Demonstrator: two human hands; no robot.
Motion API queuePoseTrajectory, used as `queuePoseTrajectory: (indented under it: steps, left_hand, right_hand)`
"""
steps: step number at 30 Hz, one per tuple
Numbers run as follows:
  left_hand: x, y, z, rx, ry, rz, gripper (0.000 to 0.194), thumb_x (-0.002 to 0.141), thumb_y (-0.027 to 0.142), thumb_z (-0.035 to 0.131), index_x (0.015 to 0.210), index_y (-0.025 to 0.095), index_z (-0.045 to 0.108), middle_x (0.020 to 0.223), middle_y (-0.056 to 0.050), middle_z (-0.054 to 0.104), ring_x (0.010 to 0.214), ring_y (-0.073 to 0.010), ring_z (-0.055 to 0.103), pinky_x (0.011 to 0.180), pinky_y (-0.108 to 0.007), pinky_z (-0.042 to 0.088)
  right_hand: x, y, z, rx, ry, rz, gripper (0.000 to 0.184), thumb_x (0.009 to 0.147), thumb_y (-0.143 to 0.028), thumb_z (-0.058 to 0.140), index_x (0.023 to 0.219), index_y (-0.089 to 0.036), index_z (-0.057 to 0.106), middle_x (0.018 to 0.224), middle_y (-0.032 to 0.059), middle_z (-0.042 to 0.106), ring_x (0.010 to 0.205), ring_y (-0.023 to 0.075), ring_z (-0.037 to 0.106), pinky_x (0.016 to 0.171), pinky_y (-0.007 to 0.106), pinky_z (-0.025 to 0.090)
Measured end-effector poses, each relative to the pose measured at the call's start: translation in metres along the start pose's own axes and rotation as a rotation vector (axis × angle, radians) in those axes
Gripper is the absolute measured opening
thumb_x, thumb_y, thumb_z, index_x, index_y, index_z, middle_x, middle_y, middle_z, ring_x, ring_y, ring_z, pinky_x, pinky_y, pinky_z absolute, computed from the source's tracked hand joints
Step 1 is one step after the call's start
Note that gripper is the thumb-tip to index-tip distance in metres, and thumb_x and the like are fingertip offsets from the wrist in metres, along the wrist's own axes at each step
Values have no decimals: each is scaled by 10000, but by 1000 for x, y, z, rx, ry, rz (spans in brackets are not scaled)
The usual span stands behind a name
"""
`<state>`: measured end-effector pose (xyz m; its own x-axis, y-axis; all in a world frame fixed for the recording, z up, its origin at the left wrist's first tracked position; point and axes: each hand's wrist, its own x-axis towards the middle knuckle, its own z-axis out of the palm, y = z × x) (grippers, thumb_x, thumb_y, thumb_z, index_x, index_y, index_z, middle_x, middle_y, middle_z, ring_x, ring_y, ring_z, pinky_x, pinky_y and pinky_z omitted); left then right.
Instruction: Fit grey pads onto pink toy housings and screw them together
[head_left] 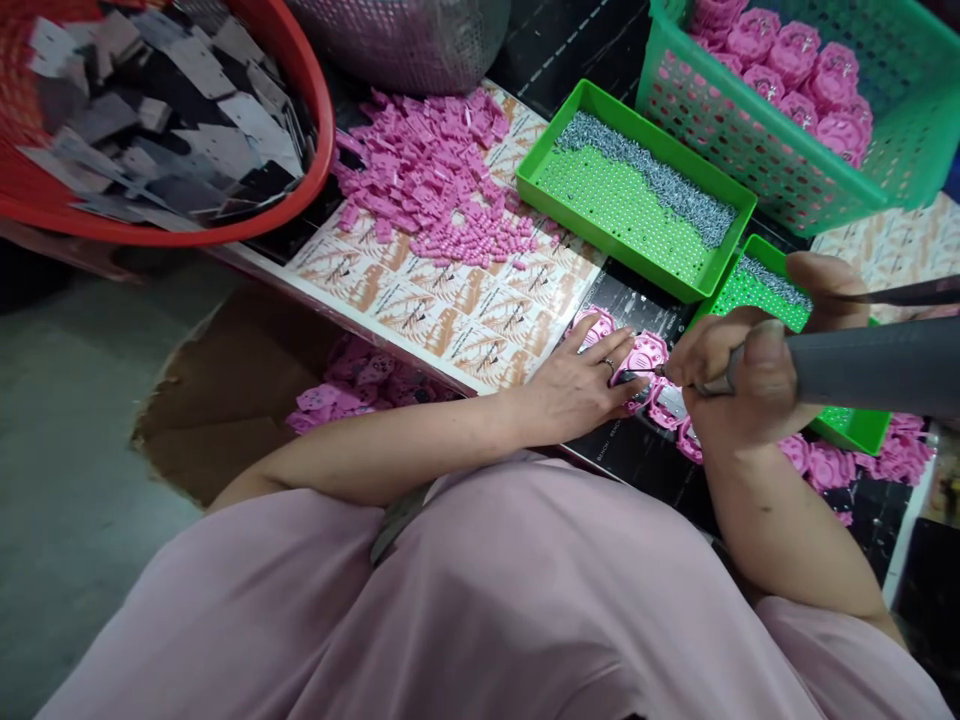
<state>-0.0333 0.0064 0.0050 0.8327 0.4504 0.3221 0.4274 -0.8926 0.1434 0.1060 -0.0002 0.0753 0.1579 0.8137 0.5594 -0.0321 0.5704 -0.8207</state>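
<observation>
My left hand [581, 385] lies with fingers stretched and spread over a row of pink plastic parts at the table's edge, touching them. One pink plastic part [646, 352] shows just beyond its fingertips. My right hand [757, 375] is wrapped round a grey electric screwdriver [870, 365], held nearly level. Its thin bit points left, reaching the pink part beside my left fingers. Whether the tip sits on a screw is too small to tell. Further pink parts [667, 405] lie between my hands, partly hidden.
Small pink pieces [435, 170] are heaped at the back left. Green trays [622, 190] [757, 290] hold small screws. A green basket [757, 140] contains pink assemblies; a red basket [322, 130] holds flat grey pieces. Below the table, a cardboard box [195, 410] holds pink parts.
</observation>
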Motion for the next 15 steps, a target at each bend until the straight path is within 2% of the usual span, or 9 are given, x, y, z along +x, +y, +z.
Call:
queuePoseTrajectory:
  steps: [4, 6, 8, 9, 11, 15]
  left_hand:
    - [1, 0, 0, -4, 13, 5, 358, 960, 417, 512, 1250, 234, 615, 1311, -169, 595, 1316, -308, 488, 1090, -615, 335]
    - [1, 0, 1, -3, 15, 2, 357, 956, 419, 520, 1246, 234, 613, 1323, -160, 590, 1310, -300, 494, 1094, -613, 334]
    - [1, 0, 1, 0, 10, 1, 360, 949, 426, 530, 1243, 235, 611, 1329, -156, 586, 1309, -298, 494, 1098, -611, 333]
    - [1, 0, 1, 1, 8, 2, 358, 948, 425, 532, 1240, 235, 611, 1328, -157, 587, 1309, -297, 493, 1100, -611, 330]
    - [1, 0, 1, 2, 6, 3, 350, 951, 423, 526, 1234, 236, 612, 1325, -157, 588, 1308, -293, 494, 1106, -609, 322]
    - [1, -1, 1, 8, 7, 8, 354, 958, 430, 508, 1242, 241, 605, 1322, -147, 591, 1306, -286, 496, 1107, -603, 325]
  right_hand:
    - [-1, 0, -1, -33, -28, 20, 207, 860, -281, 628, 1053, -353, 606, 470, -90, 422, 303, 103, 362, 316, 267, 355]
    - [-1, -1, 0, -49, -43, 18, 169, 859, -276, 636, 1006, -356, 611, 462, -91, 423, 303, 105, 360, 312, 264, 341]
    - [-1, -2, 0, -54, -63, 30, 45, 864, -286, 630, 876, -328, 618, 458, -81, 434, 317, 109, 381, 317, 264, 337]
    - [-1, -2, 0, -54, -70, 42, 79, 866, -298, 626, 789, -302, 607, 458, -72, 439, 326, 109, 391, 319, 264, 332]
    - [-1, -2, -2, -54, -89, 83, 264, 874, -340, 608, 631, -260, 546, 458, -52, 444, 339, 107, 397, 319, 268, 310]
    - [-2, -3, -4, -110, -133, 179, 413, 881, -420, 575, 524, -250, 457, 456, -33, 416, 365, 122, 391, 353, 299, 300]
